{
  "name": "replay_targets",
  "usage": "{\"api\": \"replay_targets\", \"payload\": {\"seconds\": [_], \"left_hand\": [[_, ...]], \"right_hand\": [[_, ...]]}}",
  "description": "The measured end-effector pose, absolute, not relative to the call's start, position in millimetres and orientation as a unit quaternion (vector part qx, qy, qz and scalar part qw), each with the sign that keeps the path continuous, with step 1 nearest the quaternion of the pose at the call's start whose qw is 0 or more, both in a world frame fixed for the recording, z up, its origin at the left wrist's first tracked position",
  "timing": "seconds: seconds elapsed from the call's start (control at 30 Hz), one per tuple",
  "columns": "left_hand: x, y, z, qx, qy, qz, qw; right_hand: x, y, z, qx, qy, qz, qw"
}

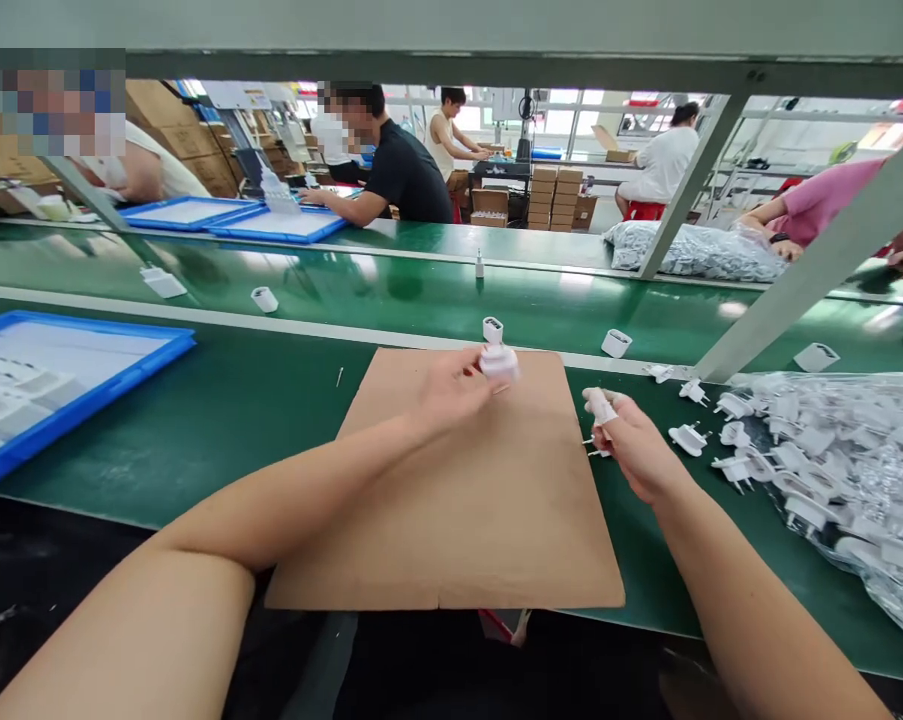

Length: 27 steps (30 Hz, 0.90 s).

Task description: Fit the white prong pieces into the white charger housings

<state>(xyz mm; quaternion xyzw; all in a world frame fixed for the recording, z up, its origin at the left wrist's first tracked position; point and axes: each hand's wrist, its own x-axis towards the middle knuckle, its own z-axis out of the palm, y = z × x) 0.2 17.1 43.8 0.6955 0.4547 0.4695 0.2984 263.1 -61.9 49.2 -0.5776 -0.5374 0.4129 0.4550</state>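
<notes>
My left hand point(458, 385) is closed around a white charger point(500, 362), slightly blurred, above the far part of a brown cardboard sheet point(451, 500). Right of the sheet, my right hand point(635, 445) has its fingers curled together, with whitish covers on the fingertips. A white plug head point(599, 452) shows its prongs from under those fingers; most of it is hidden. Loose white plug heads point(689, 438) lie on the green table to the right of that hand. Just beyond my left hand, a white charger housing point(493, 328) rests at the conveyor's near edge.
A clear bag of white plug parts point(833, 470) spreads at right. At left is a blue-rimmed tray point(83, 325) with white pieces. More housings sit along the green conveyor point(391, 285). A slanted metal post point(803, 255) stands at right. Co-workers point(413, 170) sit across the line.
</notes>
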Motion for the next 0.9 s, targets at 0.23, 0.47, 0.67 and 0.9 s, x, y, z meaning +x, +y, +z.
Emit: {"api": "replay_targets", "payload": {"seconds": [0.23, 0.47, 0.67, 0.9], "left_hand": [[-28.8, 78.5, 41.3, 0.62, 0.52, 0.498, 0.313], [-100.4, 109.4, 10.4, 0.597, 0.612, 0.479, 0.198], [-186.5, 117.9, 3.9, 0.58, 0.729, 0.358, 0.062], [-157.5, 98.2, 18.5, 0.541, 0.749, 0.372, -0.091]], "right_hand": [[257.5, -71.2, 51.9, -0.55, -0.48, 0.533, 0.427], [245.6, -80.4, 47.4, -0.559, -0.539, 0.528, 0.343], [232.3, -84.7, 40.3, -0.52, -0.555, 0.525, 0.383], [227.1, -86.2, 40.4, -0.486, -0.613, 0.502, 0.367]]}}
